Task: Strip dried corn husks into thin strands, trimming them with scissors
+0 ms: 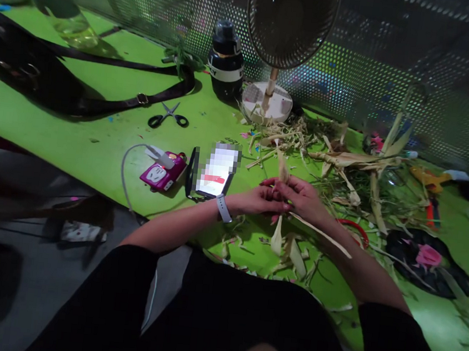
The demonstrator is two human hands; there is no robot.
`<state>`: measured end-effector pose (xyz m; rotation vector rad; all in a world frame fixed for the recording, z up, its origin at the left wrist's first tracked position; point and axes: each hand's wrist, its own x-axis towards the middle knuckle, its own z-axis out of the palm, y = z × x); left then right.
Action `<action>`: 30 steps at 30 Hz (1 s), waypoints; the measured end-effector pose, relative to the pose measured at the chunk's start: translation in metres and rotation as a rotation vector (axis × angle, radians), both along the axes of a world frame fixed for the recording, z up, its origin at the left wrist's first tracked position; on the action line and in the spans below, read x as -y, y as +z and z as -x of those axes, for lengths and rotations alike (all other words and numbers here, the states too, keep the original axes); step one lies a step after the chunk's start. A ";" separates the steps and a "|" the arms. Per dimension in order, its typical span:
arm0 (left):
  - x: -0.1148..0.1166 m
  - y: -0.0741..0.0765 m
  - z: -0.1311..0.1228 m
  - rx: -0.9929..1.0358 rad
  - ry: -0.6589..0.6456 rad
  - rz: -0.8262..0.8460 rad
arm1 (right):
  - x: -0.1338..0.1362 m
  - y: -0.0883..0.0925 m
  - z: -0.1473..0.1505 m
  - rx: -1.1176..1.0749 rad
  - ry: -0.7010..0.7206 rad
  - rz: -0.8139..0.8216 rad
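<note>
Both hands meet over the green table (106,156), fingers pinched together around a bundle of dry corn husk (282,167). My left hand (258,199), with a pale watch band on the wrist, grips it from the left. Closed on the same husk from the right is my right hand (301,196). The tuft of the husk points up above the fingers. A pale strip (324,236) trails out below toward the right forearm, and a wider husk piece (277,238) hangs under the hands. The fingertips partly hide where the husk is held.
Left of the hands lie a lit phone (220,174), a purple power socket (162,172) with a cable, and scissors (168,115). Behind stand a black bottle (226,66) and a fan (291,22). A black bag (55,81) rests far left. Loose husks (353,163) cover the right.
</note>
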<state>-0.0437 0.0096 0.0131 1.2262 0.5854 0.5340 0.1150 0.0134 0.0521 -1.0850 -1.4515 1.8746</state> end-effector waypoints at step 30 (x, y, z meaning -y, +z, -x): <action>-0.008 0.004 0.003 0.429 0.443 0.290 | -0.050 -0.001 -0.038 -0.114 -0.493 -0.307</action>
